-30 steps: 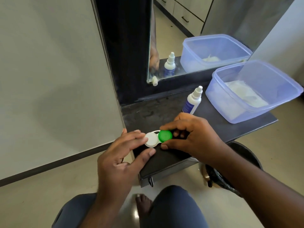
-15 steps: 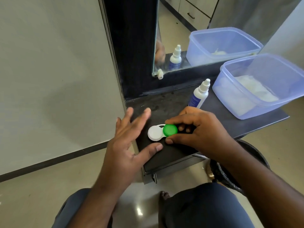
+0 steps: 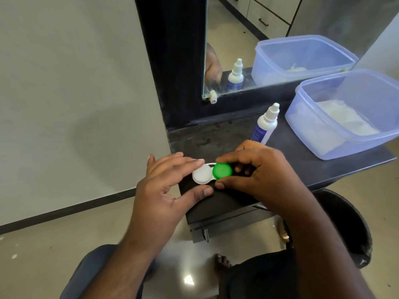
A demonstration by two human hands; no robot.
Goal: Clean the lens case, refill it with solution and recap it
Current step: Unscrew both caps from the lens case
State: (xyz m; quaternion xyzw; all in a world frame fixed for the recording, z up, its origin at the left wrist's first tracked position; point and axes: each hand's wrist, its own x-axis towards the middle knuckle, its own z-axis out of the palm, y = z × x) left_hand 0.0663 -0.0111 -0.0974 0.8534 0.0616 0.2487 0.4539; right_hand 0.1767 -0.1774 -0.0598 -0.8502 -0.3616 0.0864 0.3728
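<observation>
Both caps sat on the lens case point(image 3: 210, 172); right hand point(image 3: 257, 169) pinched the green cap point(image 3: 222, 171), left hand point(image 3: 170, 180) loosely bracketed the white cap point(image 3: 201, 175), unscrewing apparently next.

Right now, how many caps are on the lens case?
2. The white cap is on the case's left well, under the left hand's fingers; the green cap is on the right well, pinched by the right hand.
</observation>
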